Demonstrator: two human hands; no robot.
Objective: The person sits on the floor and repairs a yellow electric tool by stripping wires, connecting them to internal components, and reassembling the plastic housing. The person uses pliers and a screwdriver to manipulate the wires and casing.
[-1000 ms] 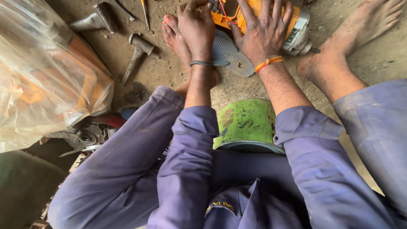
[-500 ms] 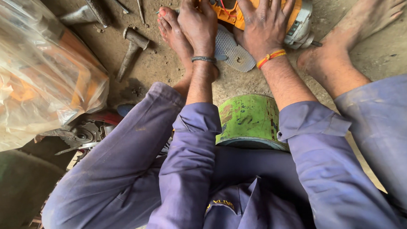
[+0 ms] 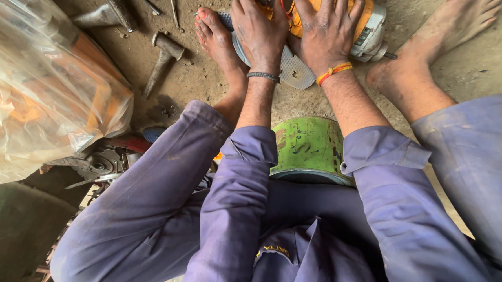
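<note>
Right hand (image 3: 328,33): laid flat, fingers spread, palm down on the orange body of a power tool (image 3: 364,26) that lies on the dirt floor (image 3: 203,84) between the person's bare feet; it presses on the casing rather than closing round it. Left hand (image 3: 260,30): placed just beside the right, fingers curled over the tool's near end; whether it clasps a part cannot be told. A grey patterned disc-shaped plate (image 3: 293,71) shows beneath both wrists, touching the tool. Left foot (image 3: 218,43) lies against the plate's edge. Hammer (image 3: 163,60) lies on the floor, well left of the hands. Green drum (image 3: 308,150) sits under the person's forearms. A clear plastic bag (image 3: 40,94) fills the far left
</note>
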